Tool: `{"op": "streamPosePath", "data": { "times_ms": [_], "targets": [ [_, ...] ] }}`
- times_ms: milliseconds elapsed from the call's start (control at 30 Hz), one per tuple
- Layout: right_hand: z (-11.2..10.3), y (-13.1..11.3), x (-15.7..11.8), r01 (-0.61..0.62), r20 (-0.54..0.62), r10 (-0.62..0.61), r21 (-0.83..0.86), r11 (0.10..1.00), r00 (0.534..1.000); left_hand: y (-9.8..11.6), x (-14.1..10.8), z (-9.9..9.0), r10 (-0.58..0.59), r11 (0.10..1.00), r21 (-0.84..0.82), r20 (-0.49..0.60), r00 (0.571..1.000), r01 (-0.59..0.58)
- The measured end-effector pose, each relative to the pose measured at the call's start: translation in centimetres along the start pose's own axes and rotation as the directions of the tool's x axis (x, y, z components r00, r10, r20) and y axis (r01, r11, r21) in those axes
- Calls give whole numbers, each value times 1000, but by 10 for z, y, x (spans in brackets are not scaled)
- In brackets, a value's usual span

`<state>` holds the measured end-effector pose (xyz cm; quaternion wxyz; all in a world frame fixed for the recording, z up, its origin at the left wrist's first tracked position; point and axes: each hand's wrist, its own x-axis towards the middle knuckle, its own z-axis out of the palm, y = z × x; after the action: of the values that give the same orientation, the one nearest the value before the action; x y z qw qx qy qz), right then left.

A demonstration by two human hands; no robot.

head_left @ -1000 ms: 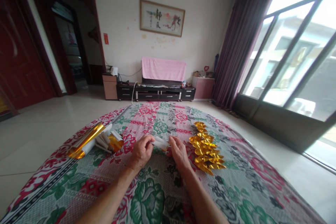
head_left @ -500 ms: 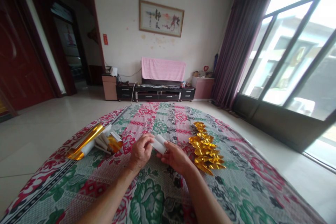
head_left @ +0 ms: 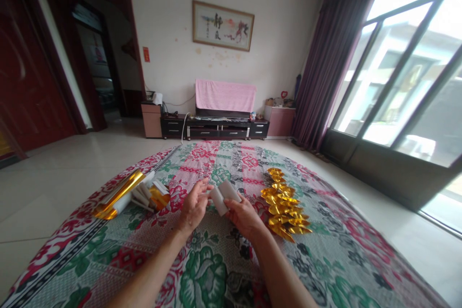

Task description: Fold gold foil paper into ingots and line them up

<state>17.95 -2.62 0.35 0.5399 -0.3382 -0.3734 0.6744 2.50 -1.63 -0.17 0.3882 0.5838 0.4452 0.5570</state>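
Observation:
A small sheet of paper (head_left: 224, 194), pale on the side facing me and creased down its middle, is pinched in my right hand (head_left: 245, 215) between thumb and fingers. My left hand (head_left: 195, 204) is just left of it, fingers apart and bent; whether a fingertip touches the paper's left edge is hard to tell. To the right, folded gold foil pieces (head_left: 285, 202) with pointed petals lie in a nested row. At the left rest gold foil sheets (head_left: 121, 195), partly rolled, beside rolled white-backed paper pieces (head_left: 146, 193).
The patterned cloth (head_left: 204, 274) in pink, green and grey spreads under everything. Beyond it, a low black TV cabinet (head_left: 205, 133) carries a pink towel (head_left: 225, 96) draped over a screen. Tall windows (head_left: 397, 82) and a purple curtain (head_left: 321, 53) stand at the right.
My left hand has opened, its fingers loosening from the paper's left edge. The paper now shows wider and more opened out in my right hand.

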Motion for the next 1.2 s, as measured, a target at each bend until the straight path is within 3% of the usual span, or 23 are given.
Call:
{"op": "streamPosePath", "data": {
  "times_ms": [67,133,233,433,567,667,800,1033,1200],
  "targets": [
    [1,2,2,58,-44,-59,-24,998,997,3,-1,0,-141,977,-156,55,988,148],
    [2,4,3,95,-61,-98,-51,994,993,7,-2,1,-209,940,-250,116,971,233],
    [5,7,2,106,-36,-108,-63,992,993,13,-4,3,-245,905,-314,163,956,286],
    [9,13,2,125,-9,-127,-93,988,992,10,-2,8,-341,841,-415,95,935,348],
    [9,14,2,137,-19,-139,-99,986,990,9,-2,7,-355,788,-470,181,917,397],
    [9,14,1,131,-27,-134,-98,986,991,11,-2,6,-362,762,-480,239,901,434],
    [9,14,2,127,-8,-129,-130,983,992,11,-1,6,-379,754,-487,228,897,442],
    [6,6,-2,96,13,-96,-238,966,995,3,3,3,-368,876,-319,42,929,361],
    [3,0,-3,128,26,-126,-299,946,992,0,6,-1,-312,936,-171,5,950,308]
  ]
}}
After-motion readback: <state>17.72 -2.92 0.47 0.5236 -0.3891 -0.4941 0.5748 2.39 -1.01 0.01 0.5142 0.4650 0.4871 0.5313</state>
